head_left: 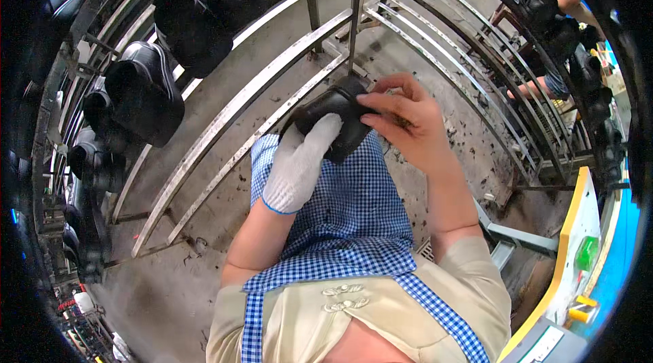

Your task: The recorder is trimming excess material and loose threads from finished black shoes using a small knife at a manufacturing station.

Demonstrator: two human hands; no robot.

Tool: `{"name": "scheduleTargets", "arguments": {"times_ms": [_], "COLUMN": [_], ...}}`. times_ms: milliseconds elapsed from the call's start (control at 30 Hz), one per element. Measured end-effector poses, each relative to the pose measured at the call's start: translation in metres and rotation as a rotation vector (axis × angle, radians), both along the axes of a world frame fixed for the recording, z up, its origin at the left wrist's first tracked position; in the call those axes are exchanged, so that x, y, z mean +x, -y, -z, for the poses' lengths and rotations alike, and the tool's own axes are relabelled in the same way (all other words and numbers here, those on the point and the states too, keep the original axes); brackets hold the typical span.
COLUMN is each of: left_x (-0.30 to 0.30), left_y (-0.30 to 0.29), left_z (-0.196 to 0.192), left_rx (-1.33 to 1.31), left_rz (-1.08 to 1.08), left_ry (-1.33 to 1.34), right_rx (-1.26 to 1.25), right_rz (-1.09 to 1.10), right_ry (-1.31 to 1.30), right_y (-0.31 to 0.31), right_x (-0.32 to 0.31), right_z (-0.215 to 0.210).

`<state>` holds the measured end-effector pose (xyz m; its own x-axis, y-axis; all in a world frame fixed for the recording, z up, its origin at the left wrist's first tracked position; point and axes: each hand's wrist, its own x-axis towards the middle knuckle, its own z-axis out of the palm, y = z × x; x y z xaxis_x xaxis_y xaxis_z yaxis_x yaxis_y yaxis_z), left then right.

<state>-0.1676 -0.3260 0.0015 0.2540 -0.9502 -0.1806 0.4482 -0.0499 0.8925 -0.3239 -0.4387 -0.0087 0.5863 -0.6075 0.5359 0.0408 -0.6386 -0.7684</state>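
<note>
A black shoe (349,133) is held up in front of my blue checked apron (347,206). My left hand (297,162), in a white knit glove with a blue cuff edge, is closed round its near left side, thumb on top. My bare right hand (411,118) is at the shoe's right side. Its thumb and fingertips are pinched at the dark edge there; whether they hold the edge itself or some small bit on it is too small to tell. The shoe's far end is partly in shadow.
To the left, a metal rack (231,114) carries several black shoes (144,87) on its upper bars. Another barred rack (449,43) stands at the far right, with a person's arm (534,87) beyond it. A yellow-edged board (570,240) with a green object (586,253) is at the right.
</note>
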Motion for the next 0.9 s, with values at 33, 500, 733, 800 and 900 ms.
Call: {"name": "scheduleTargets", "arguments": {"times_ms": [33,500,733,800,900], "left_x": [0.001,0.013,0.004,0.003,-0.010], "left_y": [-0.003,-0.015,-0.013,-0.005,0.015], "left_z": [0.000,0.014,0.010,0.003,0.000], "left_rx": [0.005,-0.066,-0.158,-0.180,-0.074], "left_rz": [-0.024,-0.109,-0.146,0.069,0.076], "left_ry": [0.125,0.246,-0.192,-0.671,-0.519], "right_rx": [-0.075,-0.191,0.292,0.177,0.239], "right_rz": [0.006,-0.024,0.079,-0.035,0.273], "right_ry": [-0.088,0.027,0.107,0.319,0.249], "right_y": [0.000,0.004,-0.023,-0.015,-0.021], "right_x": [0.001,0.033,0.021,0.019,-0.002], "right_z": [-0.003,0.024,0.035,0.039,0.031]}}
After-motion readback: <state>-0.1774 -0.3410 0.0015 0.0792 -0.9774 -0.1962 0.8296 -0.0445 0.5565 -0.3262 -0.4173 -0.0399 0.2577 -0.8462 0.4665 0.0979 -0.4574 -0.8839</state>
